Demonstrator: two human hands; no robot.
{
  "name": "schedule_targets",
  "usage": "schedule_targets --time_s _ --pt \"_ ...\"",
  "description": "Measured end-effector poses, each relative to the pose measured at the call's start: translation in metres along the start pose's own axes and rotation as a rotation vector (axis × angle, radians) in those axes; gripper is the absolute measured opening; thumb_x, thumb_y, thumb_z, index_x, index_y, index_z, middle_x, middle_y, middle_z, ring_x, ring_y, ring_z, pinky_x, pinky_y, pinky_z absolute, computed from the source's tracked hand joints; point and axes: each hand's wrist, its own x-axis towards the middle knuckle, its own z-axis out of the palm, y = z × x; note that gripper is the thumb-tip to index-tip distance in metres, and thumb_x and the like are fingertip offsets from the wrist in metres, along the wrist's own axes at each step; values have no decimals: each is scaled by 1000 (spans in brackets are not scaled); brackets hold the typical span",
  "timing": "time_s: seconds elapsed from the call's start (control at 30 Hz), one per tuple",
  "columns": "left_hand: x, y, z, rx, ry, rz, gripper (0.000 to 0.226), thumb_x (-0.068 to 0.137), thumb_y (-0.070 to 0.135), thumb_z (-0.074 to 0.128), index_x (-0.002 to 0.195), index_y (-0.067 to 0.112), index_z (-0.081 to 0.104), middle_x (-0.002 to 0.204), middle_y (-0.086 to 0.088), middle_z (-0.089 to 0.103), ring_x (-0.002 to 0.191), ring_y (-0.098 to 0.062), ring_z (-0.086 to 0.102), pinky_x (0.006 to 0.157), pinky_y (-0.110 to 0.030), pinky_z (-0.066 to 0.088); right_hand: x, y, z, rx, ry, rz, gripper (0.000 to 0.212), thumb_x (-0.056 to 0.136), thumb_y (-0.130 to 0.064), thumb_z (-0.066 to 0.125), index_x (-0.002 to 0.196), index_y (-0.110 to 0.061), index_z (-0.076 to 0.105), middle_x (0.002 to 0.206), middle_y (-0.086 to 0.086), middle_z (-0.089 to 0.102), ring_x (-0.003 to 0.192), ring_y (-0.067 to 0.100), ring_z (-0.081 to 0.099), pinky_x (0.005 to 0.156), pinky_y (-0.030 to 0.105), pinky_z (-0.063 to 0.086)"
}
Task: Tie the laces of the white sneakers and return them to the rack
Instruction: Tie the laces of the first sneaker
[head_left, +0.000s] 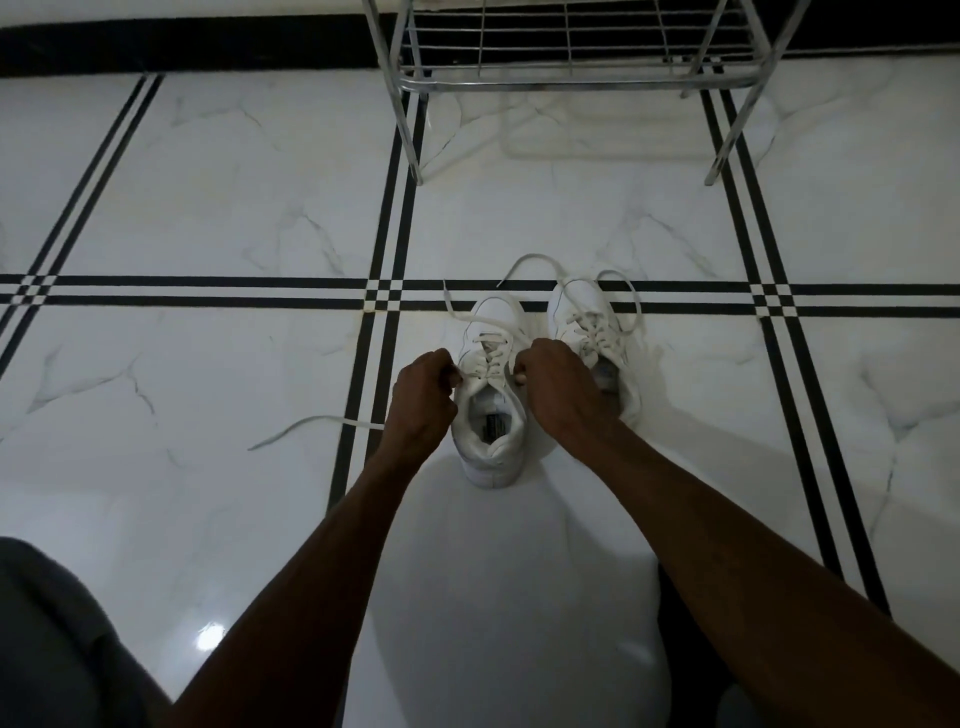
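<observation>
Both fists curl tight: left hand (423, 387) and right hand (553, 384) pinch laces (485, 332) across the near sneaker (491, 410), forearms outstretched.

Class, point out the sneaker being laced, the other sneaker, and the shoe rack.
Sneaker being laced (491, 415), head view: on its inner heel lining.
Other sneaker (574, 301), head view: on its toe cap.
Shoe rack (571, 83), head view: on its front bottom rail.

Dim indoor light, with the glossy marble floor (234, 208) throwing back a small bright glare spot at seven o'clock. A broad soft shadow pools at six o'clock and darkens both forearms. Wide-angle distortion bends the floor's black stripes toward the edges; corners at seven and five o'clock fall murky.
</observation>
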Motion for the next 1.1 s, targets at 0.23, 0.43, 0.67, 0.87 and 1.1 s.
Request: schedule_targets --time_s 0.23,0.43,0.67,0.87,1.1 --pt "-4 2 -1 -146 23 -101 25 87 -9 60 78 13 57 77 -3 66 74 -19 62 70 -28 50 0 3 7 133 -70 107 18 94 -7 54 92 0 70 99 14 69 86 24 63 70 24 32" --pt "11 4 -20 11 -156 -57 9 93 1 62 95 4 71 88 -7 72 83 -21 66 71 -28 49 -1 5 -12 117 -92 -55 15 89 -7 60 81 3 68 90 19 64 81 30 65 66 36 48" --pt "19 -1 -48 -379 -242 -202 36 106 31 49 106 5 73 108 -7 72 98 -11 63 85 -27 44 10 3 -44 777 -103 141 36 101 -39 46 94 -9 65 88 -3 72 88 16 69 64 28 45" --pt "27 28 -35 -906 -262 -245 34 108 30 42 86 14 62 99 -10 76 101 -21 73 91 -29 56 15 -5 -45 1198 -91 150 30 101 -37 50 106 -13 66 94 5 74 88 25 69 75 37 45" --pt "24 27 -15 -815 -189 -197 25 109 26 43 108 11 62 95 -8 65 91 -23 59 86 -36 51 22 -4 -33 911 -81 19 39 100 -5 51 136 -20 57 94 5 70 74 9 64 59 9 47"
